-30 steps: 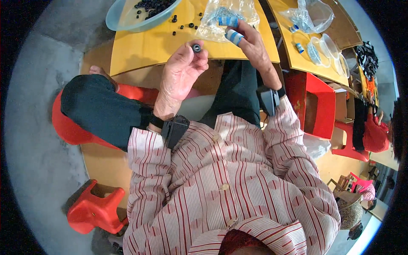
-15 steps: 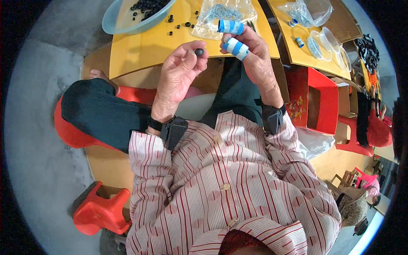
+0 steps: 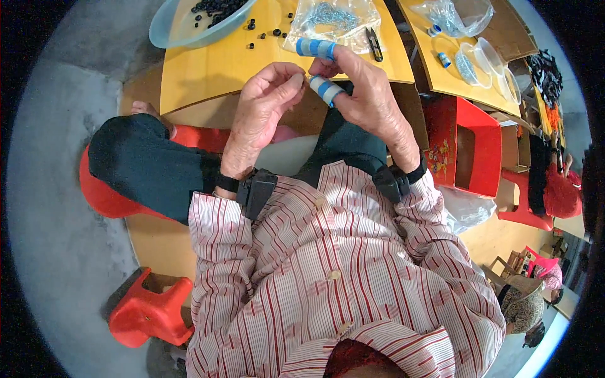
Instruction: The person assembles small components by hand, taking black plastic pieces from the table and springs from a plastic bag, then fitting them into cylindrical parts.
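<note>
My left hand [image 3: 268, 101] is pinched closed above my lap near the table edge. The small black round piece seen in it a moment ago is hidden behind its thumb and fingers. Blue-and-white tape wraps the thumb and forefinger of my right hand [image 3: 368, 85]. Those fingers are bent, their tips beside the left fingertips; what they hold, if anything, is too small to make out. Beyond the hands lie several loose black round pieces [image 3: 276, 32], a clear bag of small silvery parts [image 3: 331, 19] and black thread snips [image 3: 374, 44].
A translucent bowl [image 3: 165, 34] of black pieces stands on the yellow table [image 3: 195, 75]. Another table to the right carries clear cups [image 3: 488, 57] and a plastic bag [image 3: 457, 19]. Red stools [image 3: 151, 309] stand on the floor, and other people sit farther right.
My right hand has moved left and its fingertips now meet the left ones. The black piece has gone out of sight between the fingers. The snips have come into full view.
</note>
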The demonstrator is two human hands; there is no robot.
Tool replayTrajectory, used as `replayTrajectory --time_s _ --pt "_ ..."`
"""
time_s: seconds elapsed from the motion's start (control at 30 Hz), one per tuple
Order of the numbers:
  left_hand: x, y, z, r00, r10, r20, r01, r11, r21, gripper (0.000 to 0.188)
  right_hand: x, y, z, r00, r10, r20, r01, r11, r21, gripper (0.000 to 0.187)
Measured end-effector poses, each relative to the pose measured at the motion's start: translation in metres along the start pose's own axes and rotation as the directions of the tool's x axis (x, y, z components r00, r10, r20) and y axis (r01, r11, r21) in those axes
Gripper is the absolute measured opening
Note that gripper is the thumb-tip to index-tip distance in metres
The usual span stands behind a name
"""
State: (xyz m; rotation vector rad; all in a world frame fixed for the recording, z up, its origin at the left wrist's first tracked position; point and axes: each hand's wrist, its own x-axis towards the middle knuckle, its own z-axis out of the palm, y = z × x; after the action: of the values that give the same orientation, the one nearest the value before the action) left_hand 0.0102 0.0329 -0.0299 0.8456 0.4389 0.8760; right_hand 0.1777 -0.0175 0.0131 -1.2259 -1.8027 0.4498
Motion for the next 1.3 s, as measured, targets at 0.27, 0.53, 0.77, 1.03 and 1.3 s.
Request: replayTrajectory --time_s 0.27,0.53,0.77,1.03,1.3 --pt "0.001 -0.001 0.000 0.999 0.026 -0.034 -0.019 0.984 0.178 0.013 0.001 0.000 0.004 0.977 -0.179 0.113 0.205 0.931 -0.301 0.032" --pt "0.001 -0.006 -0.002 0.995 0.095 0.007 -0.094 0.969 0.228 0.014 -0.003 0.004 0.006 0.991 -0.100 0.088 0.112 0.983 -0.143 0.042" --pt "0.001 0.000 -0.003 1.000 0.023 0.013 -0.024 0.995 0.096 0.017 -0.008 0.011 -0.002 0.995 0.091 0.052 -0.092 0.996 0.016 0.044" --pt "0.001 -0.001 -0.005 0.999 0.008 0.053 -0.012 0.997 0.075 0.020 -0.010 0.011 0.003 0.995 0.092 0.030 -0.093 0.995 0.020 0.040" --pt "-0.001 -0.002 0.000 0.999 0.028 0.032 -0.031 0.996 0.088 0.023 -0.010 0.009 0.005 0.999 -0.001 -0.044 0.001 1.000 -0.007 0.039"
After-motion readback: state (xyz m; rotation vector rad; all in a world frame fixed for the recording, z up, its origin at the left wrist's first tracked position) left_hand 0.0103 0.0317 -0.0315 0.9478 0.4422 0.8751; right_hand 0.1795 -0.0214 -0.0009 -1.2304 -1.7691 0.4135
